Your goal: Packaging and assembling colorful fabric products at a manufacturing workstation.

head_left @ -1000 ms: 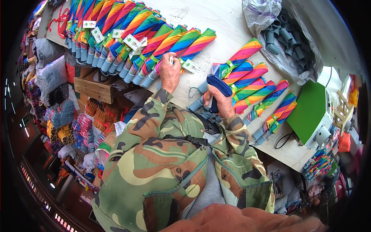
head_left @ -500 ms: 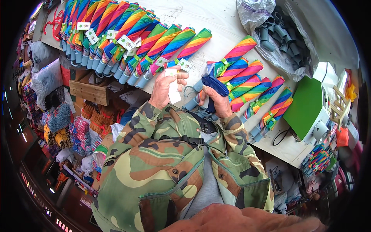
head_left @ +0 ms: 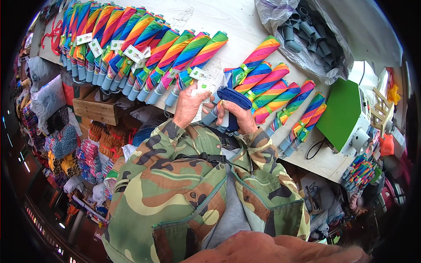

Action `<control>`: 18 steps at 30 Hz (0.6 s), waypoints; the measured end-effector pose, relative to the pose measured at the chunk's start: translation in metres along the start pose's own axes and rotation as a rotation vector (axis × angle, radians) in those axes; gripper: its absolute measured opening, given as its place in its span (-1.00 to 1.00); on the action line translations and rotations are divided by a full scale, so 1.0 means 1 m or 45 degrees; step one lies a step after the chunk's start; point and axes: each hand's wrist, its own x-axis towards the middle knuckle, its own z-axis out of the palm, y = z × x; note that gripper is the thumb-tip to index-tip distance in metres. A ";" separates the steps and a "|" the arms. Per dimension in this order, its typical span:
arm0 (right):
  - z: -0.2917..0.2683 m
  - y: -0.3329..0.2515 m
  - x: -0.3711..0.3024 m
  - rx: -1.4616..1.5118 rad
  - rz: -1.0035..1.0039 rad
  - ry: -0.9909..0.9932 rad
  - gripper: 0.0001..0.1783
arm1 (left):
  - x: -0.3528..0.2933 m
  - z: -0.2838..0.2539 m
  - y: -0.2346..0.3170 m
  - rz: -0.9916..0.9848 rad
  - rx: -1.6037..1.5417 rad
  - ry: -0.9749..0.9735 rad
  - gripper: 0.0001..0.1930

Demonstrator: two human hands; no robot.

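Note:
Between the fingers of my left hand [head_left: 187,106] are white card tags [head_left: 203,90] with green print, held upright at the table's near edge. My right hand [head_left: 243,117] is wrapped round a dark blue tagging gun [head_left: 235,97], close beside the tags but apart from them. Beyond my left hand lies a long row of folded rainbow umbrellas [head_left: 163,55] with light blue handles toward me, several carrying similar tags. Past my right hand is a smaller group of rainbow umbrellas [head_left: 272,83] with green straps; no tags show on them.
At the back right, a clear plastic bag [head_left: 268,17] holds grey tubular parts [head_left: 307,33]. A green box-shaped machine [head_left: 340,116] stands at the table's right. Below the left table edge are a wooden drawer [head_left: 94,110] and bundles of colourful goods [head_left: 90,158].
My left hand has turned the tags, so the printed side now shows instead of the blank one. The tagging gun and the tags are closer together. The whole view has shifted slightly.

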 end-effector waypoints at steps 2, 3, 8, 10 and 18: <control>0.003 -0.005 -0.001 0.005 0.015 -0.003 -0.58 | 0.000 0.003 0.002 0.019 0.026 -0.027 -0.69; 0.004 -0.007 -0.001 0.010 0.032 -0.009 -0.58 | 0.001 0.004 0.002 0.038 0.051 -0.050 -0.71; 0.005 -0.005 0.003 0.014 0.010 0.012 -0.60 | 0.006 0.006 -0.007 0.112 0.156 -0.107 -0.75; 0.004 -0.006 0.003 0.006 0.008 0.015 -0.60 | 0.007 0.007 -0.010 0.130 0.165 -0.114 -0.75; -0.025 0.003 -0.001 0.130 -0.087 0.043 -0.60 | 0.029 0.012 -0.016 0.245 0.340 -0.121 -0.72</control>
